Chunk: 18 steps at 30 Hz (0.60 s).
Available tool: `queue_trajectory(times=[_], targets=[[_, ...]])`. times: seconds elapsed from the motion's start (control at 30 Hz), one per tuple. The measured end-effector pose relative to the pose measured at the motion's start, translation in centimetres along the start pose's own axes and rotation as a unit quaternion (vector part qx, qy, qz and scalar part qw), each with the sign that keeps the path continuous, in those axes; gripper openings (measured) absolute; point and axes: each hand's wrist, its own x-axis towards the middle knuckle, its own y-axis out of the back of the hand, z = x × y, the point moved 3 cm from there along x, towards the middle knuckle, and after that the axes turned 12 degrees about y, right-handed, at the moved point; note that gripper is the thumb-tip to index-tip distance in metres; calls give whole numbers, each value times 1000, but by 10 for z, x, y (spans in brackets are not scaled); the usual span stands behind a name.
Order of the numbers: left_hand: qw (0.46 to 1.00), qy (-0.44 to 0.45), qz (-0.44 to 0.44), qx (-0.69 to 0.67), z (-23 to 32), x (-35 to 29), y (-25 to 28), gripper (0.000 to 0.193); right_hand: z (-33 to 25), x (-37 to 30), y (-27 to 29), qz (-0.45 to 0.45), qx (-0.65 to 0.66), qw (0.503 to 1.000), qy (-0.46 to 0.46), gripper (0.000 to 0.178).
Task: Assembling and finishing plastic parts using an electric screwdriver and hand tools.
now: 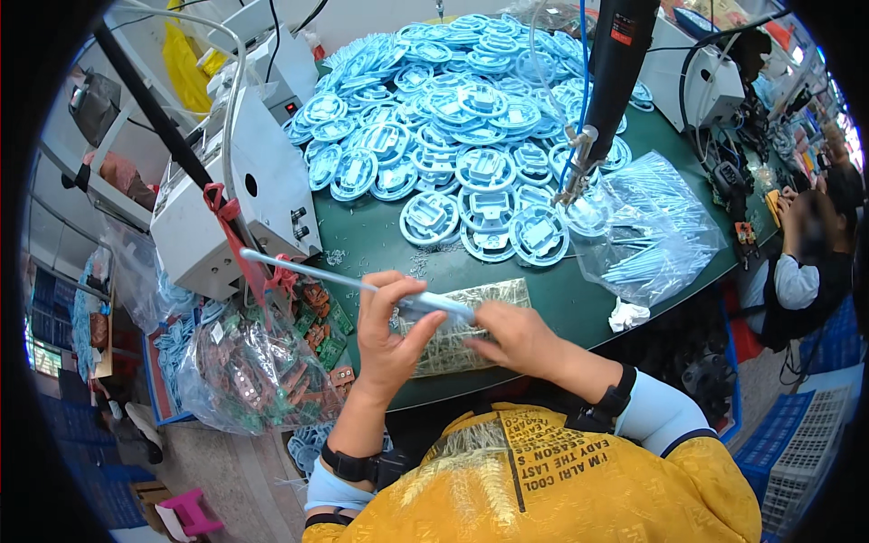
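Head cam: gripping pale-blue plastic stick (312, 272) in left hand (385, 339), can't tell with right hand (525, 339). Got clear plastic bag (650, 290) of blue rods (665, 226), another (204, 391) of red-green circuit boards (249, 371).

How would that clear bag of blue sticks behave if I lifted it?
The clear bag would probably sag and crumple, since its film looks thin and wrinkled. The blue sticks inside would likely shift, as they lie crisscrossed.

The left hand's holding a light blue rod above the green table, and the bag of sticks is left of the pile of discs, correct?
No, wrong side: the head view shows the bag of sticks to the right of the pile of discs. The left hand does hold a light blue rod above the green table.
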Motion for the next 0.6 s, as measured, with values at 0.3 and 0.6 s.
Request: queue_trajectory(times=[0.3,0.6], targets=[[909,146,-193,340,24,-85,102,20,68,42,7,2,-177,984,-15,28],[817,365,-117,430,8,-171,157,25,132,123,-50,-221,-341,912,62,54]])
